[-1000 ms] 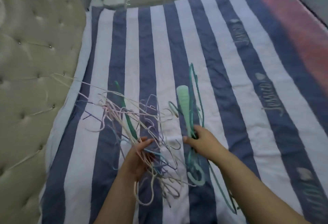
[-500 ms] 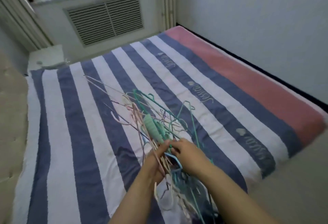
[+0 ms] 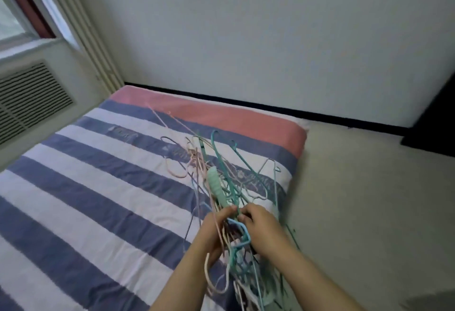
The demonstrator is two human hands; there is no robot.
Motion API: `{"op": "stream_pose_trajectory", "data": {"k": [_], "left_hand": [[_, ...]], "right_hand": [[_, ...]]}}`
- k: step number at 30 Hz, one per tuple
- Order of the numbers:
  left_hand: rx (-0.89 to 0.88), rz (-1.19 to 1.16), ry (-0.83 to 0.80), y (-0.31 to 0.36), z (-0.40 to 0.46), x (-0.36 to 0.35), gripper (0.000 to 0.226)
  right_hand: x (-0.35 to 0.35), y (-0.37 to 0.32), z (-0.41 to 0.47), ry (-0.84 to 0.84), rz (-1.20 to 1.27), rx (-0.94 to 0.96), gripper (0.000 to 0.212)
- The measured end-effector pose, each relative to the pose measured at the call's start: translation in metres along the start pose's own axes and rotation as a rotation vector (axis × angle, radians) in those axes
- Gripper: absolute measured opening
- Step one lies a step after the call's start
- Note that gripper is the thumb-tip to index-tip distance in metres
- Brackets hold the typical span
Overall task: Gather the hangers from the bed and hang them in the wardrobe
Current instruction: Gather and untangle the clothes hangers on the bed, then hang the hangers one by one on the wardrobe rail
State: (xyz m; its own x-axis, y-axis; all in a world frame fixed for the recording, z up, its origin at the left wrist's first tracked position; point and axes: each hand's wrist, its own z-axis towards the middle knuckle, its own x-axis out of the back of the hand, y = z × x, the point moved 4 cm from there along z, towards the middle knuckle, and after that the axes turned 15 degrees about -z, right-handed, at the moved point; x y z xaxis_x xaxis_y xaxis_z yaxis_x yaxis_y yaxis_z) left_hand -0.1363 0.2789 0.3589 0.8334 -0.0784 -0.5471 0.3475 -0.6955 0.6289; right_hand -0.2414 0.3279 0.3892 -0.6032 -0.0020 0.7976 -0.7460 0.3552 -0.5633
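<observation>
Both hands together at the lower middle, clutching one tangled bundle of hangers (image 3: 221, 187) above the near corner of the bed (image 3: 73, 187)

Left hand (image 3: 213, 230): fingers curled round the left side of the bundle, thumb tip up against the green strands, several pale pink wires running through the grip and looping out below the wrist

Right hand (image 3: 262, 230): fingers bent round the right side of the bundle, fingertips tucked in among the wires, just beside the left thumb, a light blue hook (image 3: 242, 233) showing between the two hands

Bundle: thin wire hangers in teal, pink, white, lilac and blue, plus one broader mint-green plastic hanger (image 3: 216, 187) slanting up out of the grip; upper ends fanned out and lifted over the striped bedcover, lower ends hanging down between the forearms towards the bottom edge; whether any tip touches the cover, impossible to tell

Bedcover in wide blue and white stripes with a pink band (image 3: 221, 116) along the far side, faint lettering on the blue stripes

Beyond the bed a plain pale wall (image 3: 270, 39) with a dark skirting line; to the right a beige floor (image 3: 369, 199); at the left a slatted vent grille (image 3: 29, 101) below a window (image 3: 12, 22), vertical pipes (image 3: 96, 47) beside it
</observation>
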Motion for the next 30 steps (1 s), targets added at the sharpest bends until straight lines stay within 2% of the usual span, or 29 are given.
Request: {"op": "stream_pose_trajectory", "data": {"k": [2,4,7,9,11,15,19,21,23,26,30], "left_hand": [[0.004,0.101,-0.034,-0.02,0.002,-0.037,0.017],[0.112,0.173,-0.118,-0.101,-0.014,-0.137,0.015],[0.135,0.148,-0.149,-0.133,-0.02,-0.173,0.02],[0.158,0.087,-0.127,-0.139,-0.015,-0.17,0.023],[0.202,0.048,-0.122,-0.154,-0.007,-0.169,0.022],[0.319,0.005,-0.183,-0.219,-0.02,-0.221,0.018],[0.389,0.046,-0.269,-0.265,-0.032,-0.265,0.013],[0.43,0.063,-0.282,-0.281,-0.036,-0.279,0.011],[0.469,0.095,-0.317,-0.293,-0.041,-0.293,0.012],[0.493,0.158,-0.346,-0.303,-0.048,-0.308,0.016],[0.496,0.225,-0.36,-0.311,-0.049,-0.32,0.015]], "right_hand": [[0.024,0.034,-0.014,0.049,0.046,-0.062,0.01],[0.083,0.139,-0.067,0.162,0.115,-0.207,0.009],[0.105,0.184,-0.087,0.212,0.126,-0.279,0.018],[0.106,0.186,-0.091,0.187,0.158,-0.279,0.027],[0.111,0.193,-0.106,0.187,0.037,-0.284,0.03],[0.148,0.255,-0.166,0.32,-0.239,-0.269,0.022],[0.168,0.302,-0.212,0.28,-0.236,-0.278,0.016],[0.176,0.318,-0.234,0.323,-0.187,-0.32,0.016],[0.178,0.327,-0.252,0.349,-0.036,-0.366,0.018],[0.184,0.335,-0.268,0.418,0.163,-0.406,0.009],[0.194,0.339,-0.286,0.504,0.273,-0.429,0.019]]}}
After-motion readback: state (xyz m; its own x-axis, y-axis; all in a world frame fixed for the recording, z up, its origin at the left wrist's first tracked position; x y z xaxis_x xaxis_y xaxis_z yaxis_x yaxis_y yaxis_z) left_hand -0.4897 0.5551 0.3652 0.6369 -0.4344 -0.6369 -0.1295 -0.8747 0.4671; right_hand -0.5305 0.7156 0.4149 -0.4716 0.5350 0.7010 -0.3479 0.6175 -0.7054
